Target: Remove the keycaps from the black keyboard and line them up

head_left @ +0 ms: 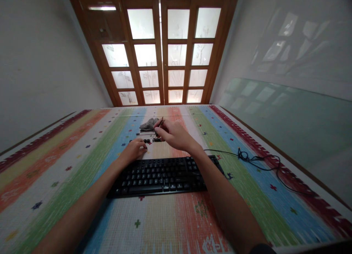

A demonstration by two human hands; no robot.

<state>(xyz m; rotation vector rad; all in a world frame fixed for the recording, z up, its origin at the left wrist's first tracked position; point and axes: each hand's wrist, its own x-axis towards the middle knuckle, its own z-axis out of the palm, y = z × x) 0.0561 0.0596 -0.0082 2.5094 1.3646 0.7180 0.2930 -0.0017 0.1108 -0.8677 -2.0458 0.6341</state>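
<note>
A black keyboard [159, 175] lies on the striped cloth in front of me, its keycaps mostly in place. Beyond its back edge, several loose black keycaps [148, 140] sit in a row. My left hand [134, 150] rests just left of them with its fingers curled together; a small dark bit shows at the fingertips, too small to name. Above the keycaps, my right hand [174, 135] pinches a thin, brownish, stick-like tool [161, 120]; its kind is unclear. Close to these fingertips lies a crumpled grey cloth [148, 124], with a thin dark rod [145, 134] in front of it.
The keyboard's black cable [247, 157] runs off to the right in a loose tangle. A striped tablecloth [82, 180] covers the table. White walls stand at both sides, a greenish glass panel [288, 125] leans on the right, and wooden glazed doors [164, 74] close the far end.
</note>
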